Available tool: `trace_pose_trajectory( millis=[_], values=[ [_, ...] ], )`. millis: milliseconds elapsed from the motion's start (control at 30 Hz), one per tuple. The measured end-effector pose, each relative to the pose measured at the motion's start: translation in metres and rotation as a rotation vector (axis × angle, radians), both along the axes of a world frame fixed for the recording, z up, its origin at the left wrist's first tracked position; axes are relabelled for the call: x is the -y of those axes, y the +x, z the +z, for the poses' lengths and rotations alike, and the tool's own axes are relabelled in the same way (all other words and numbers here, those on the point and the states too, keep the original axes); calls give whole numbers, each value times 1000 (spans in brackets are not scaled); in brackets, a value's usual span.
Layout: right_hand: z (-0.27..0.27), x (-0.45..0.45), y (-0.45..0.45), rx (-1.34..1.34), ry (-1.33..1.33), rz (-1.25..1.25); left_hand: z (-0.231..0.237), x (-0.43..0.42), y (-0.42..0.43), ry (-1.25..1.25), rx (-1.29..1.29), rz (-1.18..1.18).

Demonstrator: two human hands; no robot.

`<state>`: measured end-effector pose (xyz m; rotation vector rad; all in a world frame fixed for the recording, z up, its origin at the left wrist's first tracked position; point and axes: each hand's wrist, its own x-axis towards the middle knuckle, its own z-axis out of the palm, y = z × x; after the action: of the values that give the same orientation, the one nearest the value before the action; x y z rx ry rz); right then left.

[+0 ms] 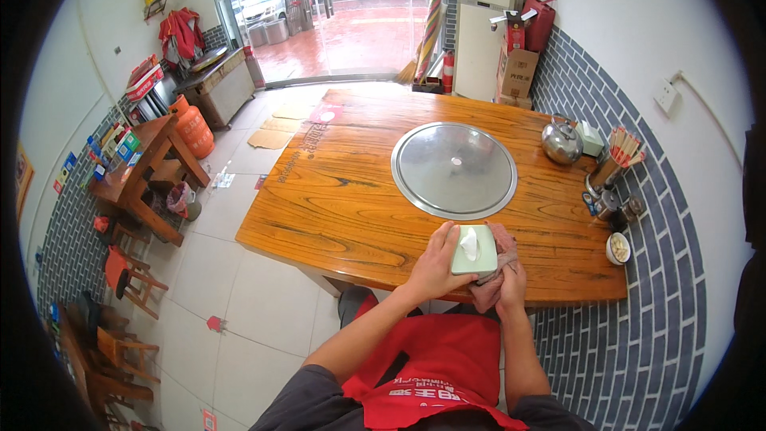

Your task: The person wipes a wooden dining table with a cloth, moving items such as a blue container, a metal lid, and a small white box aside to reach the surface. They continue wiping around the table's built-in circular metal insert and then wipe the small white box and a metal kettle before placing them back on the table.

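My left hand (435, 264) grips a pale green tissue box (486, 258) by its left side, with a white tissue (470, 243) poking up from the opening. A pinkish-brown cloth (504, 240) is in my right hand (512, 285), pressed against the box's right side; part of it hangs below. Both hands are over the near edge of the wooden table (335, 215). Just beyond them, a round metal cover (456, 176) with a small hole in its middle is set in the tabletop.
Along the tiled wall at right stand a metal kettle (562, 140), another tissue box (589, 139), a chopstick holder (603, 172), condiment jars (610, 202) and a white bowl of pale pieces (617, 248). Left across the floor are an orange gas cylinder (192, 127) and a stool (134, 272).
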<state>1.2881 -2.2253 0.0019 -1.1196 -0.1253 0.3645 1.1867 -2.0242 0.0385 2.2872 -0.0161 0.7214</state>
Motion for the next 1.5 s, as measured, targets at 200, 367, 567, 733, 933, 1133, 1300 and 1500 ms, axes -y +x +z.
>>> trace_pose_trajectory(
  millis=[200, 367, 567, 733, 933, 1133, 1300, 1500],
  values=[
    [-1, -7, -15, 129, -104, -69, 4, 30, 13, 17, 7, 213],
    [0, -19, 5, 150, -131, -143, 3, 14, 6, 26, 48, 73],
    [6, -27, 22, 14, 13, -137, -1, 6, 6, -73, 10, 36],
    [17, -42, -3, 278, -164, -197, 4, 15, 15, -148, 18, 144],
    [17, -51, -53, 656, -260, -167, -9, 3, 25, -343, -44, 265],
    [12, -41, -63, 652, -120, -90, -6, -17, 26, -756, -47, 195],
    [29, -38, -43, 201, 14, -179, 19, -6, 8, -1311, -40, 75],
    [40, -72, -37, 331, 75, -211, 29, 39, 0, -1388, 99, -52]
  ],
)
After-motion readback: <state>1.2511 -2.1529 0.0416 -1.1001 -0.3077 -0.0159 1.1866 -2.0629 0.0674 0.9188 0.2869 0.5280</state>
